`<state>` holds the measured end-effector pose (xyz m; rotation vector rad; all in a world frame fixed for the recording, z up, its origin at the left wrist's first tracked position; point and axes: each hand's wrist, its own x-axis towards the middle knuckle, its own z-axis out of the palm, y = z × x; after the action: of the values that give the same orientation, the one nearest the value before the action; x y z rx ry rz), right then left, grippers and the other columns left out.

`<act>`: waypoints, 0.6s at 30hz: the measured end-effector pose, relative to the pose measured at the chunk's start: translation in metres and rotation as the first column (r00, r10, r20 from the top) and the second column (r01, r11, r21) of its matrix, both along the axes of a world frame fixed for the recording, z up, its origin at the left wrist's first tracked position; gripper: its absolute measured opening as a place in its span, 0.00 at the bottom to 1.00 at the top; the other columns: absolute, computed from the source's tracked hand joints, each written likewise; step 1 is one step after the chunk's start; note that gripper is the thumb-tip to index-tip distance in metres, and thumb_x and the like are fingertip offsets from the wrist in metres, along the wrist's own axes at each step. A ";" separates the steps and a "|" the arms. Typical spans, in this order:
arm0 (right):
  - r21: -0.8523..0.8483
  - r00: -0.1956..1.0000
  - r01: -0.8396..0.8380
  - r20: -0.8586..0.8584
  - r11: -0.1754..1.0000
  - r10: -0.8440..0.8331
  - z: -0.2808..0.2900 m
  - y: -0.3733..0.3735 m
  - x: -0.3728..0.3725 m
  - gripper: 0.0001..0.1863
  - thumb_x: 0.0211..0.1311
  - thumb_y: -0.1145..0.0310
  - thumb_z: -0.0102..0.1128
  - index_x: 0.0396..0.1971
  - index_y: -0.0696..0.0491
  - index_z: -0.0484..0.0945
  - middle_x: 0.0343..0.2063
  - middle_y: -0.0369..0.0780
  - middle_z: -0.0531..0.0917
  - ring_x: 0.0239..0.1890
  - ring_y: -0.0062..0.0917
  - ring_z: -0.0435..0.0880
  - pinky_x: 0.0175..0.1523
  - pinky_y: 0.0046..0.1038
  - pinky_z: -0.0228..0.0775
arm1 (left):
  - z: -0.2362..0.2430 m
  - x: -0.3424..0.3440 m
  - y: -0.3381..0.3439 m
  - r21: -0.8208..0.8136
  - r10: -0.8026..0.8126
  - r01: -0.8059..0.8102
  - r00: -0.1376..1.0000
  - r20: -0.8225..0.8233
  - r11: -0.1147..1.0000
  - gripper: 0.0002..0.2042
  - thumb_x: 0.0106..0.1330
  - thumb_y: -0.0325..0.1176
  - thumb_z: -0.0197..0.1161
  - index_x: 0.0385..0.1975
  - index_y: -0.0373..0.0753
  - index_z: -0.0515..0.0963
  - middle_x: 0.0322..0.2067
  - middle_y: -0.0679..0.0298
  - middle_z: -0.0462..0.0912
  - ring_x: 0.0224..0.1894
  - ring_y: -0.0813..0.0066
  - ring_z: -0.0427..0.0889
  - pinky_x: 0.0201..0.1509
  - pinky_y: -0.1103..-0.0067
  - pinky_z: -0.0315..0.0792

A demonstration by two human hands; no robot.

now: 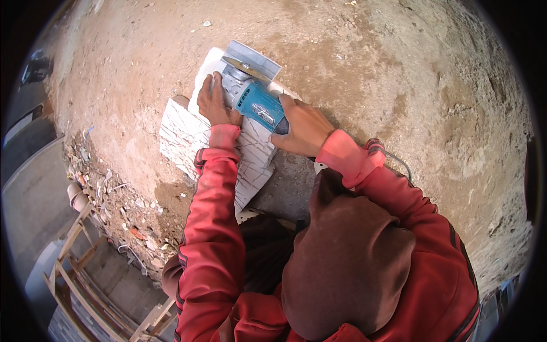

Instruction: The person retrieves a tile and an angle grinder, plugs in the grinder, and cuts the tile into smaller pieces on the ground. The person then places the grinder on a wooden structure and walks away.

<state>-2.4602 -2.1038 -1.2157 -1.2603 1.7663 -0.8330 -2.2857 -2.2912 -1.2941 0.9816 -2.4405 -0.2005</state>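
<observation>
A teal and silver angle grinder (263, 107) with a thin gold-coloured disc (246, 67) lies across a pale slab (208, 60). A grey rectangular piece (265, 60) shows beside the disc. My left hand (217, 104) has its fingers curled at the grinder's metal head; the thumb is partly hidden. My right hand (303, 126) grips the rear of the grinder's body, where a grey cable (403, 166) runs out behind my sleeve. Below both hands are cracked-pattern white slabs (182, 145).
Dirt ground (399, 80) surrounds the work. Rubble (128, 214) lies at left, near an upturned pot (78, 195). A wooden frame (80, 268) stands at lower left over a paved lower surface (31, 196). A dark cloth hood (347, 262) hangs below my arms.
</observation>
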 end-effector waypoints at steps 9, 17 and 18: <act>-0.015 1.000 -0.006 -0.015 1.000 0.006 -0.005 -0.060 0.001 0.31 0.45 0.57 0.68 0.41 0.67 0.69 0.33 0.59 0.82 0.40 0.54 0.83 0.46 0.44 0.75 | -0.014 0.009 -0.009 -0.030 -0.010 0.011 1.000 0.027 0.999 0.36 0.44 0.45 0.71 0.57 0.41 0.72 0.66 0.47 0.64 0.65 0.42 0.61 0.67 0.53 0.54; 0.017 0.999 -0.027 0.023 0.999 0.027 0.004 -0.088 0.005 0.37 0.43 0.55 0.69 0.47 0.68 0.70 0.36 0.58 0.83 0.42 0.51 0.84 0.48 0.42 0.75 | -0.017 0.018 -0.016 -0.032 -0.004 0.005 1.000 0.020 0.999 0.37 0.45 0.51 0.70 0.57 0.41 0.73 0.64 0.47 0.66 0.63 0.42 0.63 0.65 0.53 0.55; 0.014 1.000 -0.024 0.008 1.000 0.024 0.002 -0.090 0.005 0.37 0.43 0.54 0.69 0.48 0.69 0.70 0.36 0.58 0.83 0.42 0.51 0.84 0.48 0.42 0.75 | -0.016 0.014 -0.013 -0.016 0.004 -0.004 1.000 0.013 1.000 0.37 0.46 0.52 0.69 0.57 0.41 0.73 0.63 0.47 0.66 0.62 0.42 0.63 0.65 0.53 0.56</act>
<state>-2.4556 -2.1936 -1.2132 -1.2646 1.7444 -0.8096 -2.2717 -2.3042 -1.3097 0.9837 -2.4479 -0.1730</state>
